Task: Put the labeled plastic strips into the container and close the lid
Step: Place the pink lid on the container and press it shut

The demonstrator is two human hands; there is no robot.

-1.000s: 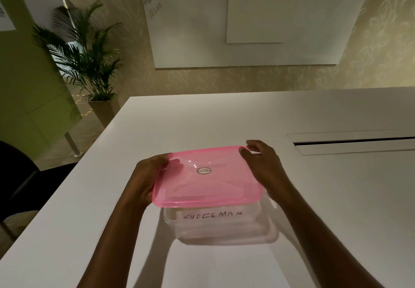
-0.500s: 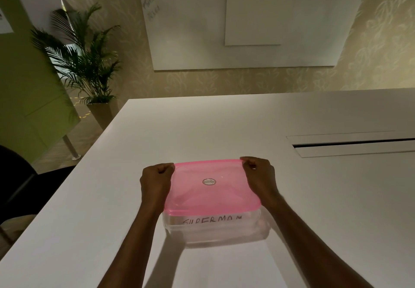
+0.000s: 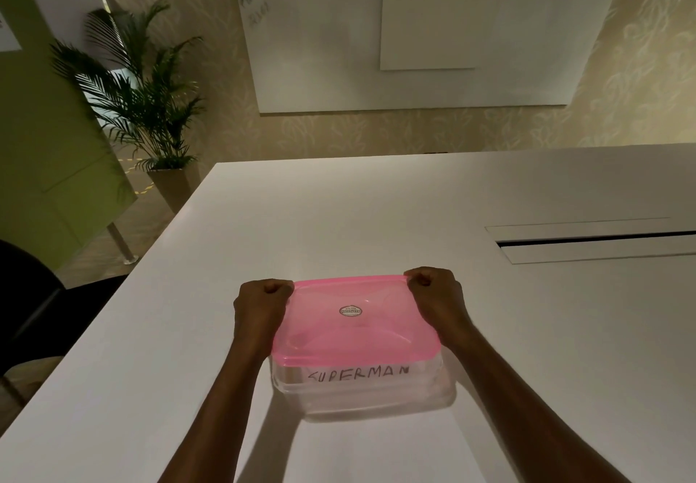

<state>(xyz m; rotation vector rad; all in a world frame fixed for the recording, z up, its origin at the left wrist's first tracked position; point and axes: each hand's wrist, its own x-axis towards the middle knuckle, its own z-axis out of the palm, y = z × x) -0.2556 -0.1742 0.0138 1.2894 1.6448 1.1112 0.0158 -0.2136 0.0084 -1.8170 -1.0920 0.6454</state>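
Note:
A clear plastic container [image 3: 376, 398] stands on the white table [image 3: 376, 219] in front of me. A translucent pink lid [image 3: 354, 326] lies flat on top of it, with a small round sticker at its centre. Through the near wall I read a strip [image 3: 357, 374] marked "SUPERMAN". My left hand [image 3: 260, 309] is curled over the lid's far left corner. My right hand [image 3: 437, 303] is curled over the far right corner. Both fists press on the lid's edges.
A long cable slot [image 3: 595, 241] is set into the table at the right. The table's left edge runs diagonally beside a dark chair [image 3: 26, 294]. A potted palm [image 3: 150, 113] stands on the floor at the back left.
The lid came down from a tilted hover onto the container. Both hands went from spread fingers to fists on the lid's far corners.

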